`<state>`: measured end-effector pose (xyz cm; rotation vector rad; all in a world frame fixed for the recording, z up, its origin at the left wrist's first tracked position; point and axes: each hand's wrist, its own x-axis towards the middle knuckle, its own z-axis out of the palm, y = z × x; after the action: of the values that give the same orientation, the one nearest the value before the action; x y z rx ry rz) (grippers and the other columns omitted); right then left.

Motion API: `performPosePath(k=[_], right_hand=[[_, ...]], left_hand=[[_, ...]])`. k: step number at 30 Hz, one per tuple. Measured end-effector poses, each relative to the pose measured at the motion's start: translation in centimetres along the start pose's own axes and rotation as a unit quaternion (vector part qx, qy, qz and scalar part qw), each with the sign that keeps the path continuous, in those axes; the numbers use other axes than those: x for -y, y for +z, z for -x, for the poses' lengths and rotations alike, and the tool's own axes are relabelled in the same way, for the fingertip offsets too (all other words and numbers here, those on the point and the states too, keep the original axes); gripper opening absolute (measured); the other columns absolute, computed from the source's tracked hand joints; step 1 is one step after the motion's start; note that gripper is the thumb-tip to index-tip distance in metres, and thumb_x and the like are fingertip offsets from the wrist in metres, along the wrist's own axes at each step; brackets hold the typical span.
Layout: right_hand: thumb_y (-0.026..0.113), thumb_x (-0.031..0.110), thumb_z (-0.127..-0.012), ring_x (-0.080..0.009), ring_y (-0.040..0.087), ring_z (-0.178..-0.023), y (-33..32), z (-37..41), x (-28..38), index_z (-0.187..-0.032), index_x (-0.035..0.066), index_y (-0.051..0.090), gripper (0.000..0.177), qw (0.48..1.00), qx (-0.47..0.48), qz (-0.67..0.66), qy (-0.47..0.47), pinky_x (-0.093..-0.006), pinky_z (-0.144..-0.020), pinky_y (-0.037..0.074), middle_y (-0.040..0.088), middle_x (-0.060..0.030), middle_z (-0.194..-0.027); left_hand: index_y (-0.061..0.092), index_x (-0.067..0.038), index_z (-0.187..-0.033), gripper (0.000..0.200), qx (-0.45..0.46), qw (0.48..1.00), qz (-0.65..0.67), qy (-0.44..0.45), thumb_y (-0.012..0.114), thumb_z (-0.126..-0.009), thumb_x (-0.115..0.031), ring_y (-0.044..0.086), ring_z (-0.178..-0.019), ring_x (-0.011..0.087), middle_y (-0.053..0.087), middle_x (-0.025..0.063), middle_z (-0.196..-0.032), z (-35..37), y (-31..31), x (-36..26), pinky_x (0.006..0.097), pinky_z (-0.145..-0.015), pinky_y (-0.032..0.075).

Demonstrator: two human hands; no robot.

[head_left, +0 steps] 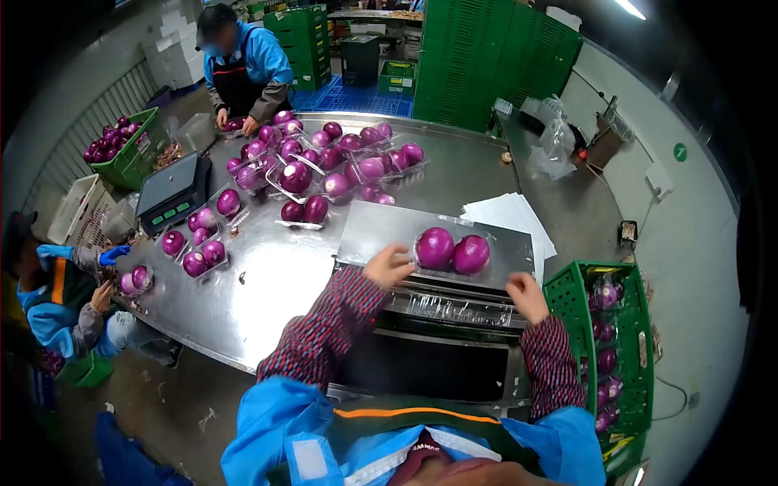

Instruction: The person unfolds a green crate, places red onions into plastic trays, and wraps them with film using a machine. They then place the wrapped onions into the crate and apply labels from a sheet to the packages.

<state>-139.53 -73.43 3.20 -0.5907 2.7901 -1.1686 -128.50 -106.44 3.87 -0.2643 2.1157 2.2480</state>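
Two red onions (pixel 452 251) sit side by side in a clear tray on the metal plate (pixel 377 227) of a wrapping machine in front of me. My left hand (pixel 389 266) is at the tray's left end, fingers bent and apart, nothing plainly held. To the right of the tray, my right hand (pixel 528 297) has its fingers curled together; whether they pinch any film is too small to tell. Below the plate, crinkled clear film (pixel 454 308) stretches across the machine, above a dark flat panel (pixel 421 364).
Several trays of red onions (pixel 324 162) crowd the steel table (pixel 284 300), near a scale (pixel 173 190). White sheets (pixel 515 220) lie behind the machine. A green crate (pixel 644 324) of packed onions stands right. Two co-workers handle onions at the far and left edges.
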Motion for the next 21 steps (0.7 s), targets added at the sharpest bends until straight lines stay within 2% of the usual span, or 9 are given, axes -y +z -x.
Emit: performPosePath(k=[2, 3, 4, 11, 14, 15, 16, 19, 21], right_hand=[[0.059, 0.031, -0.072, -0.0289, 0.053, -0.076, -2.6, 4.0, 2.1, -0.077, 0.006, 0.063, 0.026, 0.97, -0.057, 0.237, 0.001, -0.0421, -0.065, 0.04, 0.057, -0.0134, -0.077], [0.059, 0.038, -0.071, -0.0298, 0.051, -0.075, -2.8, 5.0, 2.4, -0.069, 0.008, 0.064, 0.031, 0.921, -0.081, 0.382, -0.001, -0.0425, -0.065, 0.037, 0.055, -0.0127, -0.071], [0.058, 0.042, -0.07, -0.0293, 0.05, -0.076, -2.4, 5.1, 2.3, -0.067, 0.008, 0.065, 0.035, 0.924, -0.064, 0.376, -0.002, -0.0423, -0.066, 0.035, 0.055, -0.0124, -0.07], [0.06, 0.034, -0.072, -0.0251, 0.057, -0.065, 2.3, 3.6, 0.9, -0.067, 0.004, 0.063, 0.03, 0.98, 0.06, 0.191, 0.016, -0.0342, -0.059, 0.043, 0.06, -0.0144, -0.073], [0.061, 0.018, -0.074, -0.0122, 0.049, -0.045, 0.4, 3.9, 1.0, -0.066, 0.002, 0.059, 0.018, 0.98, 0.106, -0.158, 0.063, -0.0232, -0.043, 0.038, 0.055, -0.0041, -0.055], [0.059, 0.015, -0.077, -0.0056, 0.038, -0.039, -2.1, 4.9, 2.4, -0.07, 0.003, 0.055, 0.015, 0.868, 0.21, -0.366, 0.261, -0.0195, -0.035, 0.027, 0.046, 0.0027, -0.049], [0.056, 0.015, -0.08, -0.0043, 0.033, -0.038, -3.0, 6.5, 2.6, -0.069, 0.004, 0.052, 0.016, 0.83, 0.196, -0.433, 0.292, -0.0188, -0.034, 0.023, 0.042, 0.003, -0.049], [0.047, 0.017, -0.086, -0.0042, 0.026, -0.035, -3.7, 12.0, 1.9, -0.064, 0.007, 0.042, 0.024, 0.585, 0.167, -0.684, 0.402, -0.0177, -0.032, 0.02, 0.04, 0.001, -0.052], [0.036, 0.013, -0.088, -0.007, 0.031, -0.034, -5.6, 13.3, 4.3, -0.062, 0.008, 0.037, 0.027, 0.439, 0.291, -0.809, 0.263, -0.0177, -0.031, 0.025, 0.033, 0.0001, -0.045]], left_hand=[[0.045, -0.001, -0.111, 0.042, -0.133, 0.928, -0.32, 0.139, 0.063, -0.075, -0.014, 0.057, -0.085, 0.0262, 0.058, 0.0178, -0.099, 3.9, -0.2, 0.0, 0.0313, -0.07, 0.046], [0.053, -0.003, -0.103, 0.038, -0.208, 0.818, -0.471, 0.256, 0.066, -0.069, -0.012, 0.053, -0.082, 0.0268, 0.058, 0.0144, -0.089, 5.7, -0.5, 0.0, 0.0334, -0.071, 0.042], [0.059, -0.004, -0.092, 0.03, -0.262, 0.749, -0.569, 0.215, 0.068, -0.065, -0.014, 0.048, -0.085, 0.0262, 0.057, 0.0119, -0.082, 7.3, -0.3, -0.7, 0.0369, -0.073, 0.037], [0.066, -0.005, -0.066, 0.038, -0.14, 0.745, -0.651, 0.027, 0.059, -0.073, -0.042, 0.054, -0.077, 0.0288, 0.06, 0.0142, -0.068, 4.9, 1.4, 1.9, 0.0403, -0.075, 0.04], [0.062, -0.002, -0.068, 0.027, -0.113, 0.921, -0.374, 0.002, 0.058, -0.074, -0.029, 0.052, -0.055, 0.0212, 0.059, 0.0094, -0.065, 4.9, -0.6, 1.3, 0.0316, -0.057, 0.043], [0.06, -0.001, -0.07, 0.025, -0.073, 0.964, -0.253, -0.027, 0.058, -0.074, -0.026, 0.05, -0.05, 0.018, 0.057, 0.007, -0.063, 6.2, -1.5, 0.3, 0.0277, -0.05, 0.042], [0.056, -0.003, -0.066, 0.022, -0.035, 0.988, -0.112, -0.099, 0.055, -0.077, -0.022, 0.046, -0.047, 0.0162, 0.053, 0.0046, -0.059, 7.2, -3.2, 1.5, 0.0279, -0.045, 0.038], [0.041, -0.01, -0.056, 0.028, 0.173, 0.912, 0.323, -0.182, 0.047, -0.083, -0.016, 0.038, -0.044, 0.0125, 0.042, 0.0011, -0.053, 12.4, -4.7, 2.7, 0.0285, -0.038, 0.031], [0.035, -0.013, -0.054, 0.034, 0.24, 0.792, 0.525, -0.198, 0.043, -0.086, -0.02, 0.04, -0.045, 0.0153, 0.044, 0.0038, -0.055, 14.2, -2.1, 0.0, 0.0296, -0.041, 0.034]])
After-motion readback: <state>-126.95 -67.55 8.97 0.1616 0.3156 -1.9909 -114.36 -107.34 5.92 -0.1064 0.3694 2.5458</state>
